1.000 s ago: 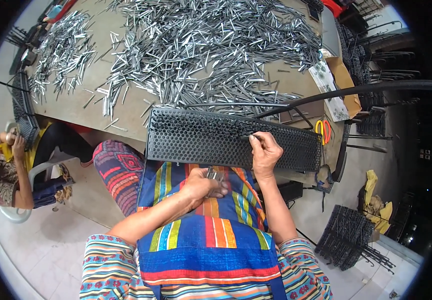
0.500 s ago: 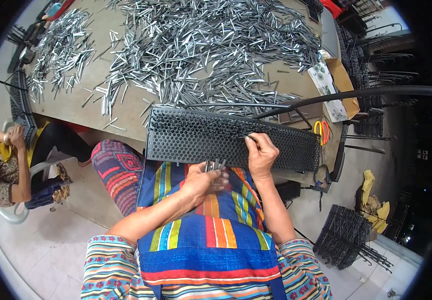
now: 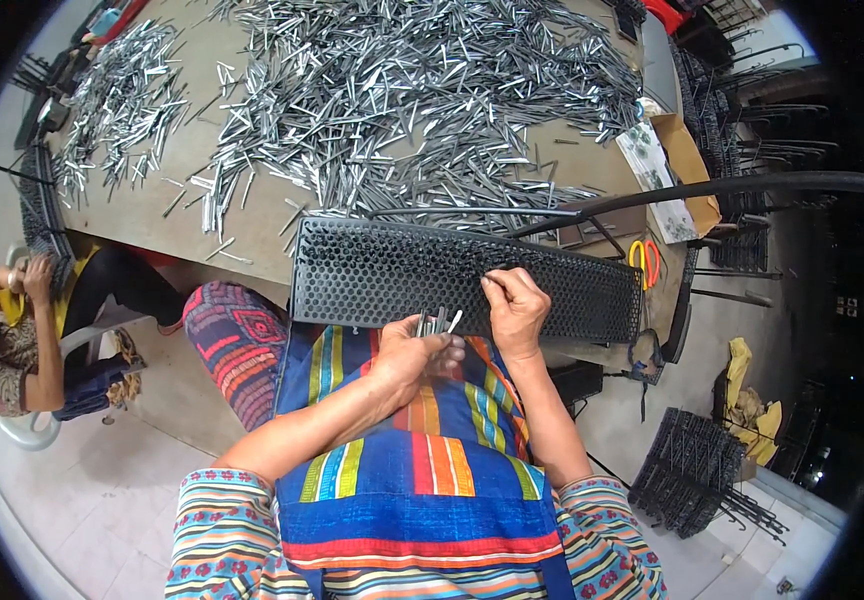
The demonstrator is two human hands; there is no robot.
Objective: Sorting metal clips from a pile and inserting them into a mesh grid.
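A black perforated panel point(image 3: 372, 290), dotted with rows of round holes, lies across my lap against the table edge. Below its front edge, my left hand point(image 3: 404, 358) is closed around several thin metal strips point(image 3: 436, 324), whose ends stick up past the fingers. On the panel's right half, my right hand point(image 3: 520, 315) pinches with thumb and forefinger close to the surface; whatever is between them is too small to make out. Dark bits stand in many holes along the panel's upper middle. A bent black rod point(image 3: 712, 187) runs from behind the panel to the right.
A large heap of metal strips point(image 3: 402, 90) covers the table point(image 3: 267, 225), with a smaller heap point(image 3: 127, 110) at left. Scissors point(image 3: 650, 262) and an open carton point(image 3: 692, 165) are at right. A seated person point(image 3: 42, 340) works at left. Black racks point(image 3: 687, 470) stack on the floor.
My right hand has shifted slightly left along the panel. In my left hand the strips have fanned out, one now tilting rightward.
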